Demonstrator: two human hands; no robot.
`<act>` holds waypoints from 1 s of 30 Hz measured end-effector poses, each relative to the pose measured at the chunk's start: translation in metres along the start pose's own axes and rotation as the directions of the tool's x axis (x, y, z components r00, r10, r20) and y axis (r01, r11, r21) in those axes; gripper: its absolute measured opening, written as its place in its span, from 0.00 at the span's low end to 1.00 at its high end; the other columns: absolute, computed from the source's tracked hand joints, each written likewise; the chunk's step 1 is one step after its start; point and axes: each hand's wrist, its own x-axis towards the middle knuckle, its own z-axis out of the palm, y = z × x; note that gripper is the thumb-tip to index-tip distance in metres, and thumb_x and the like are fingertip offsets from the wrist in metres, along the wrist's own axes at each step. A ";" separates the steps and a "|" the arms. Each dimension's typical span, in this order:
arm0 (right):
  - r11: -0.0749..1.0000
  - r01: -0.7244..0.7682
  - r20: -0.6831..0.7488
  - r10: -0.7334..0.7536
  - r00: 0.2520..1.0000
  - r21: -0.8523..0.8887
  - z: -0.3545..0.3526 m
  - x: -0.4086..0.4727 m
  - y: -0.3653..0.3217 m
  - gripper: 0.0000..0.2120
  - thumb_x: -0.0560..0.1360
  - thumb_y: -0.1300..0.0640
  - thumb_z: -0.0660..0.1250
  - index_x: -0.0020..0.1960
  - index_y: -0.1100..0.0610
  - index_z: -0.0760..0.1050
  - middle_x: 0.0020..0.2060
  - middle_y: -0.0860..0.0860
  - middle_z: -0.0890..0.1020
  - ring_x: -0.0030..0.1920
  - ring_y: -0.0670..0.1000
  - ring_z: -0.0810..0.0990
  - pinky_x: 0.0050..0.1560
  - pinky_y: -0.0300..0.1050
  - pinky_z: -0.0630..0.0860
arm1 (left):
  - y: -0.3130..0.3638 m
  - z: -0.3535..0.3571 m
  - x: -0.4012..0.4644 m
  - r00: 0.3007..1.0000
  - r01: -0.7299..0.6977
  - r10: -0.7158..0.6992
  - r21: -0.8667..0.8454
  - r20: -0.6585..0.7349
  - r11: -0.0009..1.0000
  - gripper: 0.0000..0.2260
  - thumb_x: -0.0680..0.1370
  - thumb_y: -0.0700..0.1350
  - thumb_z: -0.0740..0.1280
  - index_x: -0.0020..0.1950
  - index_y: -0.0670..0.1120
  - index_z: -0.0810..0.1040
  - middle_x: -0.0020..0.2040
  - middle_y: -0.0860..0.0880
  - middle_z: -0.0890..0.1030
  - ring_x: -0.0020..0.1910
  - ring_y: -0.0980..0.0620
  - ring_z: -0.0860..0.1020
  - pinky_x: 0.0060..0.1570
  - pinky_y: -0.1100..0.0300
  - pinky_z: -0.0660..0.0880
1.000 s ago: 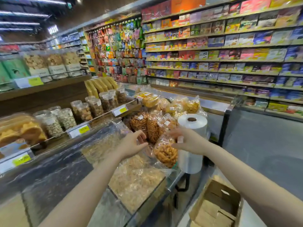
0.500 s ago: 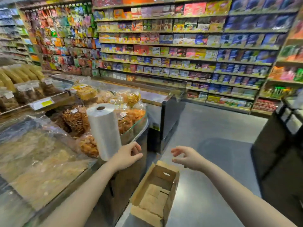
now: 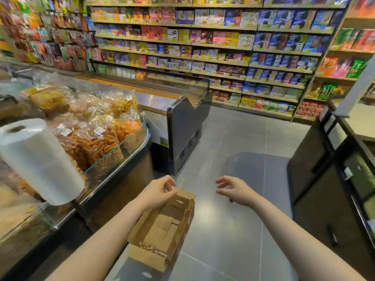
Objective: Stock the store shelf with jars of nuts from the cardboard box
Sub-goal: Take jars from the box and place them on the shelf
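Note:
An open cardboard box [image 3: 162, 230] lies on the grey floor beside the display counter. Its brown bottom flaps show, and something small and brown lies along its near inside edge. My left hand [image 3: 157, 192] hovers over the box's far end with loosely curled fingers and holds nothing. My right hand [image 3: 233, 189] hangs above the floor to the right of the box, fingers relaxed and spread, also holding nothing. No jars of nuts are in view.
A display counter [image 3: 113, 177] at the left holds bagged snacks [image 3: 97, 138] behind a glass rim, with a roll of plastic bags [image 3: 38, 161] standing on it. A grey freezer cabinet [image 3: 182, 126] stands ahead. A black cabinet [image 3: 328, 179] stands on the right. Stocked shelves [image 3: 223, 47] line the back.
My view has swung right and down, away from the shelf of nut jars. Both hands left the snack bags and dropped toward the cardboard box on the floor.

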 end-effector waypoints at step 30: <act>0.990 0.134 0.645 -0.079 0.760 -0.036 0.005 0.425 0.028 0.11 0.75 0.54 0.66 0.57 0.50 0.73 0.51 0.51 0.79 0.30 0.46 0.74 0.32 0.36 0.72 | -0.132 0.028 0.193 0.661 0.618 -0.719 -0.388 -0.215 0.684 0.05 0.76 0.49 0.68 0.50 0.53 0.75 0.42 0.54 0.81 0.42 0.56 0.78 0.41 0.64 0.71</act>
